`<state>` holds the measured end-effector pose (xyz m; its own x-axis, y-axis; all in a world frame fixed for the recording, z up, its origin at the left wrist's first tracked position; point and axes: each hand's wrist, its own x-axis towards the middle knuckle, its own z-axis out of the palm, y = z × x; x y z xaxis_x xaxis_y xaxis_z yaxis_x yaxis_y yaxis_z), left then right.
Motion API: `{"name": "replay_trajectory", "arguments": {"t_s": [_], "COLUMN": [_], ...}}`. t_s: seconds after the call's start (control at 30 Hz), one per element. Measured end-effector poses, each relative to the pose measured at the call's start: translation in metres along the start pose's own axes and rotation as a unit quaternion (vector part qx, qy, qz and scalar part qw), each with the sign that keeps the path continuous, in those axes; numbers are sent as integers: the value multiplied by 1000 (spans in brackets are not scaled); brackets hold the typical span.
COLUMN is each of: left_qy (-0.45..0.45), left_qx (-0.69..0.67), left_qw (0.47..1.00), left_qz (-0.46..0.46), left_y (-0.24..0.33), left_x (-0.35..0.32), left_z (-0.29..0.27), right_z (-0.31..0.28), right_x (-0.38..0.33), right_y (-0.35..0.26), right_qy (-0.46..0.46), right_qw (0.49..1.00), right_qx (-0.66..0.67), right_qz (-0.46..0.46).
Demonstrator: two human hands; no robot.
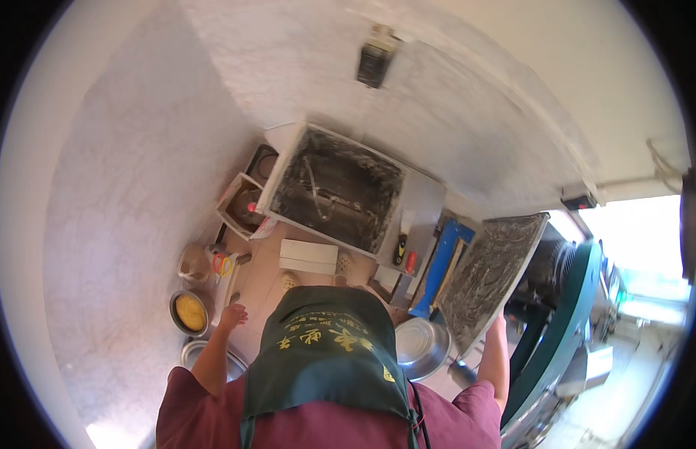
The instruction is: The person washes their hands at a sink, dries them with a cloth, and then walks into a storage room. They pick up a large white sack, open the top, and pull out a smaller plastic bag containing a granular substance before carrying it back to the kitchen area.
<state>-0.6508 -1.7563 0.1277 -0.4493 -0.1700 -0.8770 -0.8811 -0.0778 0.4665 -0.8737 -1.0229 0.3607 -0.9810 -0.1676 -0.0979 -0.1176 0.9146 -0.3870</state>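
Observation:
At the right, my right hand (500, 323) is at the lower right edge of a dark rectangular board (491, 273) smeared with pale powder, and seems to grip it. The board stands tilted; the fingers behind its edge are mostly hidden. My left hand (234, 316) hangs at my left side with loosely spread fingers and nothing in it. Nearest to it are a metal pot (189, 313) of yellow food and a round metal basin (214, 358). Ahead is a wide rectangular metal bin (336, 187), its dark inside streaked with pale residue.
A white block (308, 256) lies before my feet. Orange-handled scissors (223, 264) and a cardboard box (241, 206) are at the left. A scraper (400, 247), a red object (411, 261), a blue panel (441, 269), a metal bowl (423, 348) and a green machine (561, 337) are rightward.

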Motion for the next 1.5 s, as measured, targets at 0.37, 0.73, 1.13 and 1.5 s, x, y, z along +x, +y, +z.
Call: {"name": "replay_trajectory", "arguments": {"t_s": [0.37, 0.73, 1.13, 1.5], "left_qy": [-15, 25, 25, 15], "left_qx": [97, 117, 137, 66], "left_qw": [995, 992, 990, 997], "left_qz": [13, -36, -13, -24], "left_y": [88, 79, 98, 61], "left_x": [-25, -64, -67, -58], "left_z": [46, 64, 94, 91], "right_z": [125, 162, 153, 123], "right_x": [-53, -20, -82, -137], "right_y": [159, 207, 240, 238], "right_qy": [54, 90, 113, 141], "right_qw": [872, 797, 701, 619], "right_qx": [167, 314, 484, 567], "right_qz": [457, 507, 510, 524]}}
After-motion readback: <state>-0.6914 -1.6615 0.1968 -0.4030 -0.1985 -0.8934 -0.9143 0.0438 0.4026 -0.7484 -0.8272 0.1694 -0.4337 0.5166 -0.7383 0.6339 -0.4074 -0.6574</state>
